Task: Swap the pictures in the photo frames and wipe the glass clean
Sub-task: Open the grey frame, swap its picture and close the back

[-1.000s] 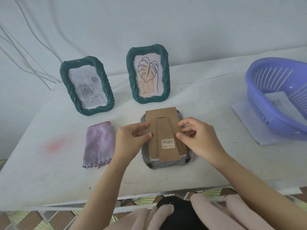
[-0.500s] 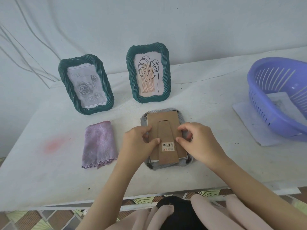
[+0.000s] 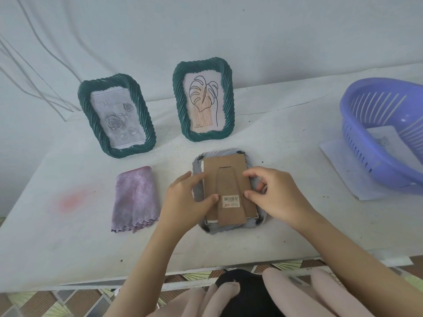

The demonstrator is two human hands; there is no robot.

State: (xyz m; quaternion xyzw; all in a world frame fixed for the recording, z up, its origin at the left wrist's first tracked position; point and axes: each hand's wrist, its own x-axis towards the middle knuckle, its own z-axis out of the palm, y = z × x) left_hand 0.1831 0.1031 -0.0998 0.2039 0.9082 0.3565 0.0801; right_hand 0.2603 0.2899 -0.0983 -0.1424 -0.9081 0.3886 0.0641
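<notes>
Left hand (image 3: 183, 200) has its thumb pressed on the cardboard backing (image 3: 225, 177), fingers loosely spread along its left edge. Right hand (image 3: 272, 193) pinches the backing's right edge, thumb against curled fingers. Backing sits in the grey frame (image 3: 231, 228), face down on the desk (image 3: 68, 236). Two green frames (image 3: 114, 115) (image 3: 203, 99) stand upright behind; purple cloth (image 3: 136, 199) lies just left.
</notes>
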